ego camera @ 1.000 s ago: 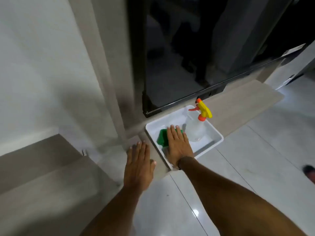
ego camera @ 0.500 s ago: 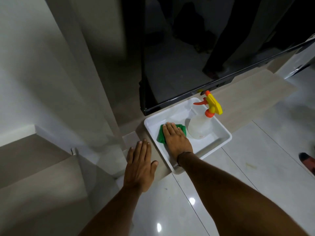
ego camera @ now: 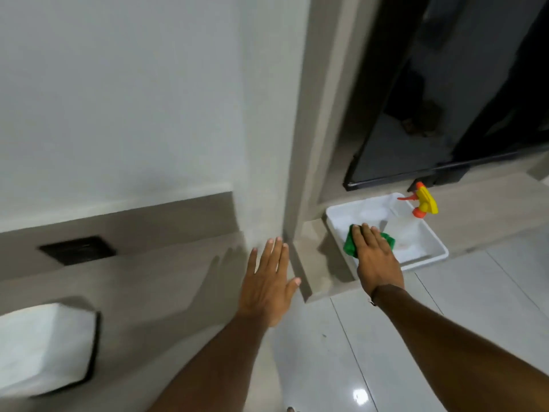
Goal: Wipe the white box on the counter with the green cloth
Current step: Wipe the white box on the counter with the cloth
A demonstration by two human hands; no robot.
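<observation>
Box: white box (ego camera: 427, 246) is shallow and open on top; it sits on the beige ledge (ego camera: 318, 263) at about 3 o'clock of the view, with its near corner close to the ledge's front edge.
Cloth: green cloth (ego camera: 350, 246) lies inside the box, at the box's 9 o'clock side, bunched up; most of it is covered by the hand and only the green edges show at both sides of the fingers.
Right hand: right hand (ego camera: 375, 257) is laid flat, palm down, on the cloth, with fingers straight and close together, pointing to about 11 o'clock; it presses the cloth against the floor of the box and does not pinch it.
Left hand: left hand (ego camera: 267, 285) is open with fingers stretched and a little spread, the thumb out to the side, at about 6 o'clock of the view; it holds nothing. The picture is blurred there, so I cannot tell if it touches the wall corner (ego camera: 267, 203) or only stays in front of it.
Spray bottle: spray bottle (ego camera: 423, 202) with yellow and orange head stands in the box at its 1 o'clock corner, apart from the cloth.
Floor: glossy tile floor (ego camera: 445, 307) lies below the ledge, under both forearms.
</observation>
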